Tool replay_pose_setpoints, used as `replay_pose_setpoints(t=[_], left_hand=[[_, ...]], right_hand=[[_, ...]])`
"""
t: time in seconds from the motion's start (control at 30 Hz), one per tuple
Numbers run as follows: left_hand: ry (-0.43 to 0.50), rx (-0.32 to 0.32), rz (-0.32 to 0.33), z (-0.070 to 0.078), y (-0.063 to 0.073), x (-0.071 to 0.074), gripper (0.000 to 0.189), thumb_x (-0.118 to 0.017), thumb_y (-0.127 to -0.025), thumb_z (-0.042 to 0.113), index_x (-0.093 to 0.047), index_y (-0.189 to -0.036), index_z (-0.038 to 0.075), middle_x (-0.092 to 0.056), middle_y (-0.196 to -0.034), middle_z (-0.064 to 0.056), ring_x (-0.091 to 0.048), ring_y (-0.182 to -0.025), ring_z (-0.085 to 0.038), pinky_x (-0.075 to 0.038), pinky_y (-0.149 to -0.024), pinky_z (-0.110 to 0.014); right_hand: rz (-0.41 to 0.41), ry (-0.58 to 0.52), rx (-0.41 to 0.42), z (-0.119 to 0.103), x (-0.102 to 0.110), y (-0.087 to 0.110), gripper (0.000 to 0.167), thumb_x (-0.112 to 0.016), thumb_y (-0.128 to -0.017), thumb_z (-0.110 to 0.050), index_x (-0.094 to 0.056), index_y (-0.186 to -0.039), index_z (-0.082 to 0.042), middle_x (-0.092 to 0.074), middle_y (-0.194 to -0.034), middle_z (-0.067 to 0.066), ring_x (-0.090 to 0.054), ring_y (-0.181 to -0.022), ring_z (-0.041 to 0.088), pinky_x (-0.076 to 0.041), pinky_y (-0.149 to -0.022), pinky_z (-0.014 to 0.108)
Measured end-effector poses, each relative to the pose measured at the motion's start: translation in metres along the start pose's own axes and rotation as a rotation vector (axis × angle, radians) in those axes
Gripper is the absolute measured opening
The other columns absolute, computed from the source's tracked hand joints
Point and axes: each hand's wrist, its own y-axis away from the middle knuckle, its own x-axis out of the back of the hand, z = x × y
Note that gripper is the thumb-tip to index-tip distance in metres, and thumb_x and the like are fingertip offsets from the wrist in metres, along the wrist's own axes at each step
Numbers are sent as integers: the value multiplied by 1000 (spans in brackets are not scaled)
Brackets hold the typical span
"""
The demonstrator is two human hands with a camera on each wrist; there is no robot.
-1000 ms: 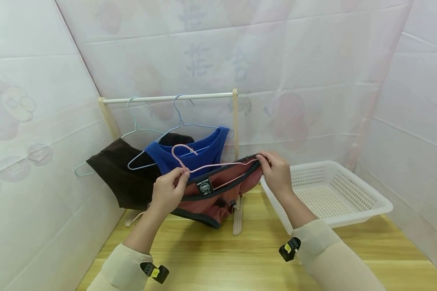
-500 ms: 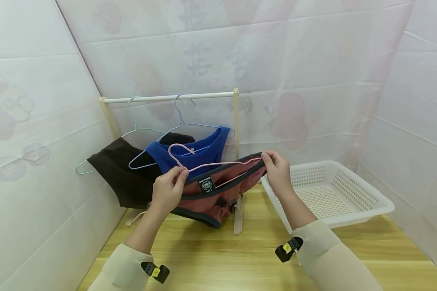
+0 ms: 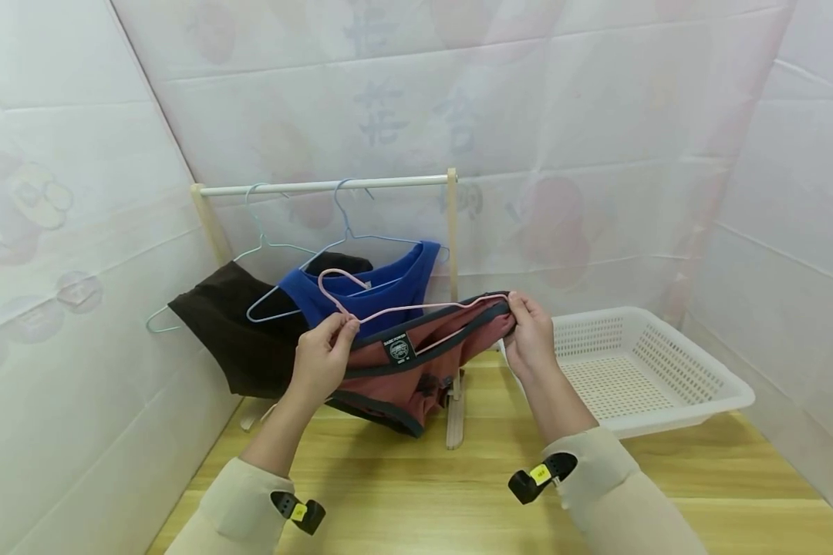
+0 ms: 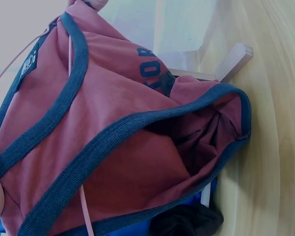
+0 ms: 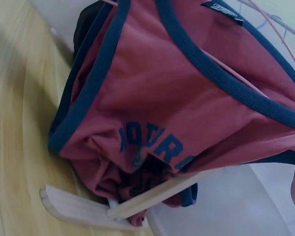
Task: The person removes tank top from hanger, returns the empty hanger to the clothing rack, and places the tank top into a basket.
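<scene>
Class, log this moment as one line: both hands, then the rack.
left hand: pinches pink hanger | right hand: pinches red garment by shoulder | rack: dark garment, blue garment hanging

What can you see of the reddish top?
The reddish top looks like soft fabric with dark edging, a black label inside and dark lettering. Held tilted, bunched at the bottom, it hangs in front of the rack; contact with it is unclear. The pink hanger runs through it. The right hand grips one shoulder; the left hand pinches the hanger.
</scene>
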Motion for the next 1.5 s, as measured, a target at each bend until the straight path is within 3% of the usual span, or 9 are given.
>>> replay_pose_setpoints(t=[0.2, 0.43, 0.57, 0.7, 1.0, 1.23, 1.5], left_hand=[[65, 72, 3, -5, -3, 1, 22, -55, -102, 24, -66, -93, 7, -45, -65, 0, -41, -55, -14, -33, -50, -25], [69, 116, 6, -6, -5, 3, 27, -54, -102, 29, -65, -90, 7, -44, -65, -1, -41, -56, -16, -33, -51, -26], [65, 118, 6, -6, -6, 3, 26, -54, -102, 30, -65, -89, 11, -44, -65, -1, -41, -56, -16, -34, -51, -26], [76, 124, 12, -6, -7, 3, 25, -54, -102, 29, -64, -88, 11, -44, -65, -1, -42, -57, -16, -34, -52, -26], [77, 139, 6, -1, -6, 0, 27, -54, -102, 31, -65, -90, 9, -44, -66, -1, -42, -58, -16, -33, -52, -26], [84, 139, 2, 0, -5, -2, 29, -54, -102, 30, -67, -93, 6, -45, -66, -1, -42, -58, -16, -34, -52, -25], [94, 130, 4, 5, -10, -8, 26, -55, -102, 30, -67, -94, 8, -46, -67, -1, -42, -56, -16, -33, -50, -25]], right_hand=[[-19, -101, -82, -1, -1, 5, 16, -50, -102, -14, -62, -94, -7, -55, -115, 5, -65, -99, 8, -52, -90, 20], [-73, -165, -102, -2, -1, 10, 19, -52, -101, -15, -68, -96, -6, -48, -137, 7, -65, -107, 10, -51, -93, 21], [-109, -207, -100, -2, 0, 11, 17, -58, -98, -15, -72, -105, -8, -63, -123, 4, -69, -100, 12, -54, -86, 23], [-154, -203, -89, 0, -2, 12, 18, -58, -97, -11, -75, -104, -12, -71, -108, 1, -70, -97, 11, -55, -83, 23], [-166, -159, -59, 8, -4, 16, 20, -56, -99, -9, -75, -103, -12, -70, -112, 2, -69, -101, 11, -53, -88, 22], [-140, -101, -43, 20, -6, 18, 17, -57, -98, -6, -74, -97, -11, -71, -100, 1, -69, -93, 8, -55, -82, 20], [-124, -26, -14, 29, -11, 19, 15, -60, -97, -6, -73, -98, -12, -70, -100, 0, -68, -90, 7, -54, -80, 18]])
